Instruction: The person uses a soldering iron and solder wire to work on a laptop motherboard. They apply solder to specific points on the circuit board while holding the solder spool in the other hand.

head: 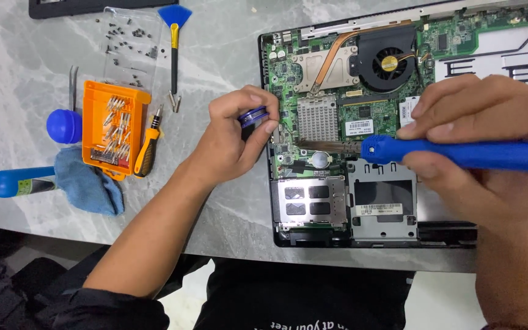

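An opened laptop base [398,122] lies on the grey marble table, its green circuit board, copper heat pipe and black fan [388,61] exposed. My right hand [484,140] grips a blue-handled soldering iron [459,153], whose metal tip [319,145] reaches left over the board near a round coin cell. My left hand [233,137] pinches a small blue spool [253,116] at the board's left edge, close to the iron's tip.
An orange bit case [112,128], a yellow-black screwdriver [148,146], a blue blower bulb [64,126], a blue cloth [90,183], a blue-capped bottle [13,182], tweezers [73,85], a blue-bristled brush [174,43] and a clear tray of screws [131,46] sit left of the laptop.
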